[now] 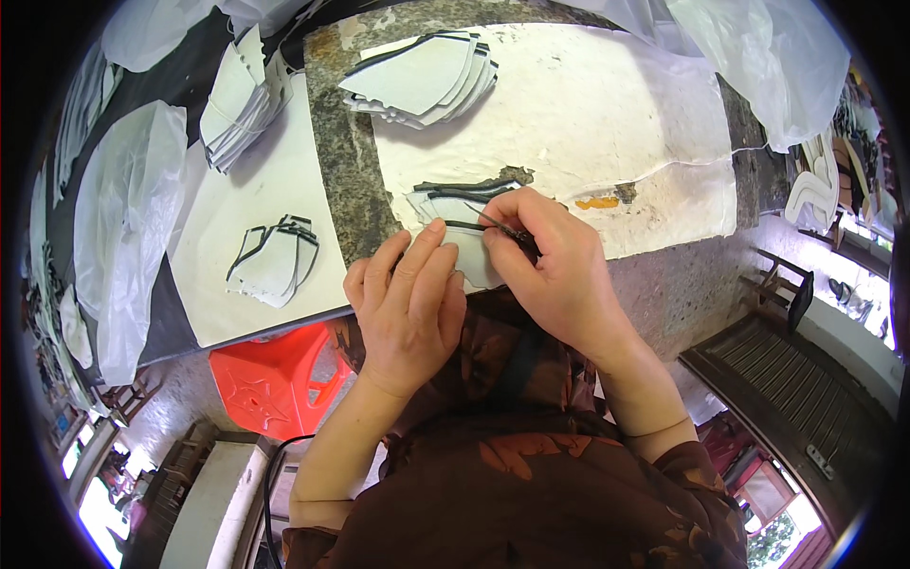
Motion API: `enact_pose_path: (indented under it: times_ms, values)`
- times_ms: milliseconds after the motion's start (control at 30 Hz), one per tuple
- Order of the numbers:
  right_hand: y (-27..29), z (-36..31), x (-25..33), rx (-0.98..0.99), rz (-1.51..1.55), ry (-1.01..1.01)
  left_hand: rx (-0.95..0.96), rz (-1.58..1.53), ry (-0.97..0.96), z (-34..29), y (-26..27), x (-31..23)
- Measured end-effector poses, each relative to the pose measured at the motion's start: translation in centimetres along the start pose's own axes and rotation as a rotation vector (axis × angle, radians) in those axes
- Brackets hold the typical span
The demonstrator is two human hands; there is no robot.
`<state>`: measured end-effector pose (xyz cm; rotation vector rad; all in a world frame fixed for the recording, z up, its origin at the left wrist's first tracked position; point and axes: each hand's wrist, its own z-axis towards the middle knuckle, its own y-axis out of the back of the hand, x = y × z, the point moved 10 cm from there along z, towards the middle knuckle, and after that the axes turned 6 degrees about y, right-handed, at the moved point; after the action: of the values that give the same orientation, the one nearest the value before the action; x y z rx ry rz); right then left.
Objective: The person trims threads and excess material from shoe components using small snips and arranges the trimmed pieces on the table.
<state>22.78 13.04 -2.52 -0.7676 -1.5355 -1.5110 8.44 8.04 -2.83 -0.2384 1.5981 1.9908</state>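
Near the front edge of the table, my left hand (409, 308) has its fingers bent over the left side of a white fabric-like piece (471, 258) with a black strip along its upper edge. My right hand (559, 261) pinches a small dark tool (517, 237) with a thin pointed tip, right at that black strip. Its handle is mostly hidden in my fingers, so I cannot make out its exact kind. Just beyond my fingertips lies a small stack of similar black-edged pieces (438, 202), partly covered by my hands.
A larger stack of black-edged pieces (417, 81) lies farther back. To the left are a small stack (275, 258) and a tied bundle (237, 104). Clear plastic bags (133, 228) hang over the left side. A red plastic stool (270, 379) stands below the table.
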Motion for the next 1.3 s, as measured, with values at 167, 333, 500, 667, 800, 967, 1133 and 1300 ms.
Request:
enact_pose_path:
  times_ms: [167,333,500,667,800,967,1133,1300]
  values:
    - [-0.1,-0.3,-0.3,0.024,0.05,-0.029,0.014,0.002,0.006,0.1,0.0,-0.1]
    - [-0.2,-0.4,-0.3,0.041,0.035,-0.013,0.034,0.002,0.017,0.2,-0.1,-0.1]
    - [-0.1,-0.5,-0.4,0.054,0.018,-0.001,0.058,0.045,0.01,0.5,0.0,-0.6]
    - [0.4,-1.1,-1.6,0.057,0.089,-0.153,0.076,0.056,0.024,0.7,0.1,-0.8]
    - [1.4,-1.3,-1.9,0.028,0.079,-0.151,0.081,0.126,0.02,1.6,1.0,-1.8]
    - [1.9,-1.4,-2.3,0.034,0.013,-0.135,0.048,0.056,0.001,1.9,0.3,-1.2]
    - [2.4,-1.5,-2.8,0.052,0.009,-0.157,-0.036,0.056,-0.074,1.7,0.5,-1.5]
    - [2.3,-1.4,-3.3,0.107,0.008,-0.198,0.009,0.112,-0.085,1.6,0.3,-1.8]
